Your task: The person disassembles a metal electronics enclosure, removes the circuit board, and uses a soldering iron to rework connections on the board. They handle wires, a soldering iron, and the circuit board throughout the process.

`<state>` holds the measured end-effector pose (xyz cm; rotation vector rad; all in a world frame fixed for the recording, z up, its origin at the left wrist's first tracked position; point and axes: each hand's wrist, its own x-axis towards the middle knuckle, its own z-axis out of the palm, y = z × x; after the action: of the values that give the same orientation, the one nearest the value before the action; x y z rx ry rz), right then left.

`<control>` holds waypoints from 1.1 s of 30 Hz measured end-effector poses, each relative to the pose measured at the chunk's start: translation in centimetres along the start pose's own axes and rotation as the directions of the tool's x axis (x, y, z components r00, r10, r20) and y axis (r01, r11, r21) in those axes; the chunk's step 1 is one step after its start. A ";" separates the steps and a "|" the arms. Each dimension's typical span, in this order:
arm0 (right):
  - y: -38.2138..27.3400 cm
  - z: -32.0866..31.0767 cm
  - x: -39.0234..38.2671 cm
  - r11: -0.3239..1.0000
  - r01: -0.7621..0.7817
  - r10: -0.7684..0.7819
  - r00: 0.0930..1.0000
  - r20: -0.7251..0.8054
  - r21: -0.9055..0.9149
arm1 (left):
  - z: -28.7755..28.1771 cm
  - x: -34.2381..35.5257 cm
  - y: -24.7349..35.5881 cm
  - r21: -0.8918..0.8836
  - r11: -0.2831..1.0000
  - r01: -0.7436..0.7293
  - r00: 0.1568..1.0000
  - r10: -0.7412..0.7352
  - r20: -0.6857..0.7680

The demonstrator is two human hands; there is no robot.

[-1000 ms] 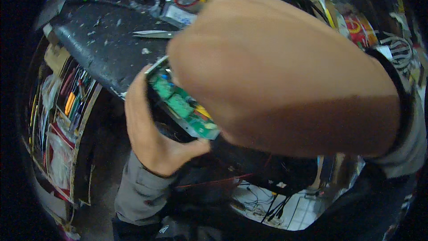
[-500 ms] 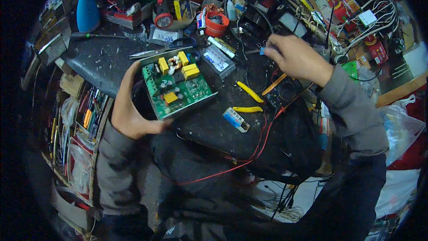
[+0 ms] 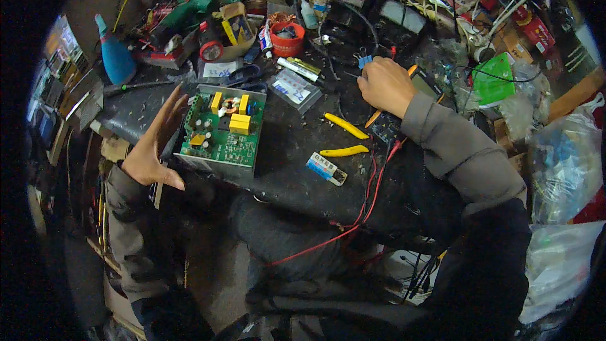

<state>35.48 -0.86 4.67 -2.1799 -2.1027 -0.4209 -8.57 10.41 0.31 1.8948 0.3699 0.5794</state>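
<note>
Two hands (image 3: 149, 155) (image 3: 387, 86), one circuit board (image 3: 222, 136), one flashlight (image 3: 211, 49)

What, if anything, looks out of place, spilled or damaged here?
The red lead trails past the front edge of the bench, untidy and perhaps easy to snag. The circuit board shows no clear damage, and I see no spill.

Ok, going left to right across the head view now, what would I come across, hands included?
Blue squeeze bottle, left hand, green circuit board, red tub, yellow tool handles, right hand, green sheet, clear plastic bag.
</note>
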 end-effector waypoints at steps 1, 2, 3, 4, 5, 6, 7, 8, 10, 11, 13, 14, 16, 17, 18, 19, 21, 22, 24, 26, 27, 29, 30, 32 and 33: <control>-0.1 0.4 0.1 0.999 -0.046 0.045 0.999 0.030 0.008 | 0.5 -0.8 -0.1 0.019 1.000 -0.006 0.999 0.007 -0.054; -0.2 0.7 0.4 0.996 -0.084 0.083 0.995 0.060 0.020 | 1.1 -1.8 -0.1 0.046 0.999 -0.011 0.994 0.016 -0.112; -0.5 0.9 0.8 0.993 -0.118 0.115 0.990 0.081 0.032 | 1.5 -2.9 0.1 0.058 0.998 -0.007 0.984 0.017 -0.176; -0.6 0.9 1.1 0.991 -0.136 0.133 0.986 0.098 0.020 | 2.5 -4.2 0.3 0.050 0.999 0.014 0.961 0.001 -0.278; -0.9 0.9 1.7 0.982 -0.191 0.188 0.970 0.155 0.001 | 3.5 -5.5 0.4 0.017 0.999 -0.038 0.932 0.042 -0.361; -1.0 0.8 1.9 0.983 -0.183 0.181 0.967 0.177 -0.002 | 4.5 -6.9 0.6 0.021 1.000 -0.005 0.896 0.014 -0.443; -1.1 0.6 2.3 0.981 -0.195 0.195 0.958 0.209 -0.017 | 5.5 -8.5 0.7 0.011 1.000 0.009 0.857 -0.002 -0.515; -1.1 0.4 2.5 0.985 -0.175 0.173 0.961 0.214 -0.010 | 6.6 -9.9 0.4 0.027 0.999 -0.041 0.811 0.048 -0.583; -1.0 -0.2 2.5 0.987 -0.160 0.157 0.953 0.260 -0.010 | 9.1 -13.2 -0.5 0.008 1.000 0.009 0.698 -0.001 -0.716; -0.9 -0.5 2.4 0.992 -0.122 0.118 0.971 0.207 0.010 | 10.4 -15.0 -1.2 -0.025 0.998 0.056 0.623 -0.054 -0.780; -0.5 -1.2 2.0 0.998 -0.045 0.042 0.995 0.090 0.031 | 12.8 -18.7 -2.3 -0.067 0.961 0.268 0.507 -0.201 -0.838; -0.2 -1.5 1.8 0.996 -0.068 0.063 0.994 0.088 0.065 | 14.5 -20.2 -3.0 -0.154 0.952 0.263 0.464 -0.265 -0.845; 0.4 -2.0 2.1 0.992 -0.070 0.061 0.994 0.092 0.104 | 17.4 -22.6 -4.1 -0.263 0.921 0.286 0.418 -0.367 -0.831; 1.0 -2.4 2.5 0.991 -0.052 0.047 0.998 0.046 0.123 | 18.5 -23.2 -4.4 -0.294 0.894 0.338 0.396 -0.418 -0.818; 1.4 -2.5 3.3 0.991 -0.086 0.081 0.995 0.057 0.100 | 19.5 -23.6 -4.5 -0.249 0.907 0.339 0.415 -0.382 -0.826; 1.9 -2.6 4.1 0.989 -0.097 0.098 0.995 -0.007 0.114 | 20.3 -23.7 -4.4 -0.247 0.886 0.393 0.399 -0.406 -0.822; 3.1 -2.9 6.9 0.954 -0.149 0.166 0.985 -0.047 0.262 | 20.9 -23.4 -3.6 -0.192 0.895 0.403 0.453 -0.377 -0.808; 3.6 -2.9 8.7 0.900 -0.230 0.250 0.968 -0.007 0.371 | 20.9 -23.1 -3.1 -0.168 0.894 0.415 0.472 -0.369 -0.801; 5.0 -2.6 11.7 0.620 -0.349 0.320 0.930 0.180 0.703 | 20.8 -22.4 -2.1 -0.180 0.887 0.425 0.493 -0.394 -0.775; 6.5 -1.4 14.5 0.231 -0.399 0.432 0.859 0.273 0.888 | 20.7 -21.9 -1.6 -0.255 0.872 0.417 0.459 -0.444 -0.769; 6.9 -0.2 16.0 0.018 -0.389 0.444 0.829 0.341 0.921 | 20.7 -21.8 -1.6 -0.235 0.876 0.421 0.478 -0.435 -0.763; 9.2 1.7 18.3 -0.355 -0.176 0.291 0.913 0.288 0.918 | 20.9 -22.2 -1.7 -0.242 0.874 0.422 0.441 -0.431 -0.787; 10.8 2.4 19.7 -0.500 -0.191 0.357 0.843 0.402 0.845 | 21.1 -22.5 -1.8 -0.254 0.867 0.429 0.429 -0.443 -0.787; 14.4 4.1 22.3 -0.251 -0.019 0.309 0.946 0.099 0.968 | 21.4 -23.3 -2.1 -0.001 0.820 0.572 0.450 -0.315 -0.835; 16.8 4.9 23.2 -0.321 0.071 0.341 0.939 0.046 0.944 | 21.5 -23.8 -1.9 -0.065 0.804 0.591 0.415 -0.372 -0.830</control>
<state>53.19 21.95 8.08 -0.9689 -0.9150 0.8640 -16.47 -17.51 -13.44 1.4775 1.6387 1.0175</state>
